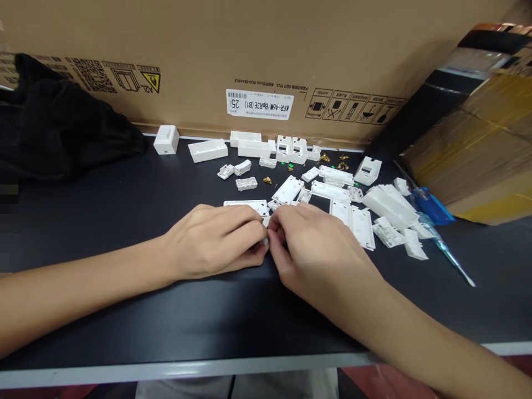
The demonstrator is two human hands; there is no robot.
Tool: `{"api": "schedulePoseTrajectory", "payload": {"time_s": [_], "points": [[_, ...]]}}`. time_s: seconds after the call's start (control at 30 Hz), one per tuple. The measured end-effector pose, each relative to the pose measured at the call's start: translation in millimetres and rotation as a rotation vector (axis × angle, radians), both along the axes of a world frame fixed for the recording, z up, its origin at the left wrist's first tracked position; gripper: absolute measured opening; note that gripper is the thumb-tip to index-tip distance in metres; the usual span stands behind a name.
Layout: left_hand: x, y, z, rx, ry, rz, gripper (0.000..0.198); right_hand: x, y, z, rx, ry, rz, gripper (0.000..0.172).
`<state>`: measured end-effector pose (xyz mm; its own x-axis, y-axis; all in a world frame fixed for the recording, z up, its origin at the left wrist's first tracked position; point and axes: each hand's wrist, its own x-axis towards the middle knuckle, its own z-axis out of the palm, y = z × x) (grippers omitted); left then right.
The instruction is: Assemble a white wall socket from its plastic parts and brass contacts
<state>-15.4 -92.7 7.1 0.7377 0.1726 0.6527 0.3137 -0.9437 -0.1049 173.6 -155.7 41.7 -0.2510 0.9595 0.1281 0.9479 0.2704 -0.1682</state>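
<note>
My left hand [216,238] is closed over a small white plastic part [265,240], of which only a sliver shows between the fingertips. Pressed up against it, my right hand [307,238] pinches thumb and forefinger together at the same spot; whatever is inside that pinch is hidden. Just behind the fingers lies a white plastic plate [249,206], partly covered by my left hand. More flat white plates [288,189] and small white clip-like pieces are scattered beyond my right hand.
White housings [208,149] line the back, along the cardboard box [187,111]. Small brass pieces [267,180] lie among the parts. At right are stacked white covers [390,205], a screwdriver [451,255] and a taped carton [477,149]. Black cloth [62,127] lies at left.
</note>
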Motion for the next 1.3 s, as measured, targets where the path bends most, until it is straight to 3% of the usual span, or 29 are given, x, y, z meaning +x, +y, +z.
{"api": "schedulePoseTrajectory", "payload": {"time_s": [0.1, 0.27, 0.47, 0.63, 0.83, 0.93, 1.13, 1.3], "points": [[0, 1, -1.1, -0.006, -0.014, -0.007, 0.009, 0, 0, 0.8, 0.025, -0.021, 0.012, 0.011], [-1, -1, -1.2, -0.084, 0.01, -0.035, 0.008, 8, 12, 10.4, -0.181, 0.121, 0.009, 0.007], [0, 0, -3.2, -0.107, -0.035, -0.045, 0.009, 33, 20, 17.0, -0.173, 0.24, 0.017, 0.01], [-5, 7, -1.3, -0.204, 0.057, -0.104, 0.012, 41, 13, 19.2, -0.168, 0.036, 0.109, 0.011], [-7, 11, 1.6, -0.332, 0.139, -0.125, 0.004, 29, 4, 11.3, 0.01, -0.227, 0.297, 0.012], [-6, 11, 1.4, -0.369, 0.17, -0.1, 0.001, 27, 0, 9.6, 0.06, -0.205, 0.405, 0.013], [-7, 13, 0.9, -0.404, 0.208, -0.098, 0.005, 39, 3, 16.4, -0.143, -0.003, 0.552, 0.014], [-6, 12, 1.1, -0.4, 0.204, -0.099, 0.004, 45, 11, 15.0, -0.144, 0.034, 0.599, 0.013]]}}
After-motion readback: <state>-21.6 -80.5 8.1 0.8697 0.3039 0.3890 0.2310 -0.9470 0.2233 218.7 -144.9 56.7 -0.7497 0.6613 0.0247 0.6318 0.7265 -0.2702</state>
